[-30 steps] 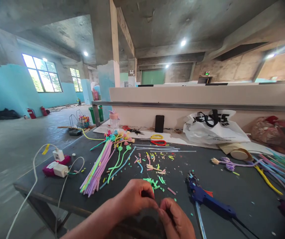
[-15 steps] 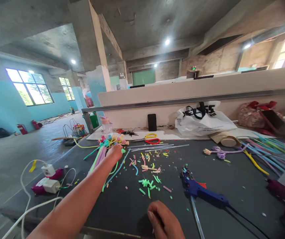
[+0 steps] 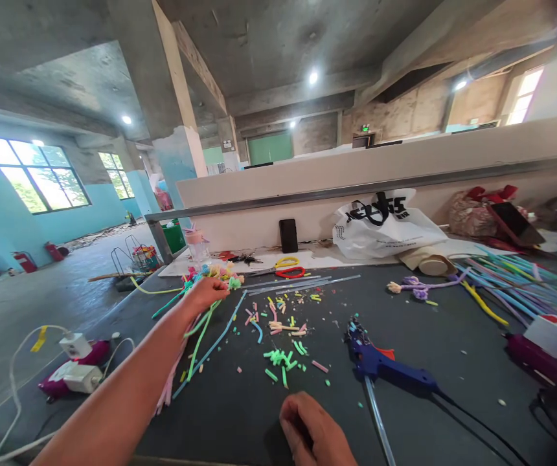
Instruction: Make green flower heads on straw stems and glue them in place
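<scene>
At the left of the dark table my left hand (image 3: 206,291) lies over a bundle of pipe-cleaner flowers (image 3: 220,272) with long green, pink and blue stems (image 3: 198,346). Its fingers are bent together beside a mint-green flower (image 3: 234,283); what they grip is too small to make out. My right hand (image 3: 315,427) rests curled at the table's front edge, its fingertips partly hidden. Just beyond it are cut green pieces (image 3: 281,358). A blue glue gun (image 3: 390,369) with a clear glue stick lies to its right.
Scissors (image 3: 288,266), clear glue sticks (image 3: 302,285) and a phone (image 3: 288,235) are farther back. A white bag (image 3: 385,226), purple flowers (image 3: 419,288) and pipe cleaners (image 3: 526,285) lie right. Plugs and cables (image 3: 77,375) lie left.
My left hand has shifted slightly over the flowers, and green stems now show below it. The whole view has turned a little to the right. My right hand keeps its curled pose.
</scene>
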`<action>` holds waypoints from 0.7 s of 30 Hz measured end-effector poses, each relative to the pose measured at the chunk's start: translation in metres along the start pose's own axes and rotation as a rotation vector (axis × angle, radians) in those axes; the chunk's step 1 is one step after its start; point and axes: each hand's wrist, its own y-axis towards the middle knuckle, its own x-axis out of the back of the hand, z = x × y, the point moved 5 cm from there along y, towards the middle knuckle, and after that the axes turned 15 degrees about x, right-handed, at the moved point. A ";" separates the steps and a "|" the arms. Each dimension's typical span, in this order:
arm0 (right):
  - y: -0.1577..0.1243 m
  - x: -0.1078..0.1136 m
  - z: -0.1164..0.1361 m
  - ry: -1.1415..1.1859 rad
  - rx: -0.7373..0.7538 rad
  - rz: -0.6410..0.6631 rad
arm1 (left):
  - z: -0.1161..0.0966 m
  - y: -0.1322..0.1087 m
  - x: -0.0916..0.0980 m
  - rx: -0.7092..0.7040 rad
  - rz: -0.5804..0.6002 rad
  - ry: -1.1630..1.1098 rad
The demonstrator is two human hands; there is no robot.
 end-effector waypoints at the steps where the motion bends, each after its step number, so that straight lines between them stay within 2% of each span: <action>1: 0.000 -0.001 0.000 -0.006 0.000 0.007 | -0.001 -0.010 0.006 -0.033 0.071 -0.043; 6: 0.002 -0.003 0.000 -0.022 0.020 -0.005 | -0.007 -0.058 0.025 -0.207 0.350 -0.266; 9: 0.002 -0.004 -0.001 -0.035 0.037 -0.007 | -0.012 -0.072 0.026 -0.292 0.463 -0.365; 14: 0.001 -0.006 -0.002 -0.054 0.050 0.025 | -0.016 -0.073 0.021 -0.366 0.613 -0.458; 21: 0.001 -0.006 -0.002 -0.065 0.059 0.022 | -0.006 -0.065 0.013 -0.348 0.702 -0.532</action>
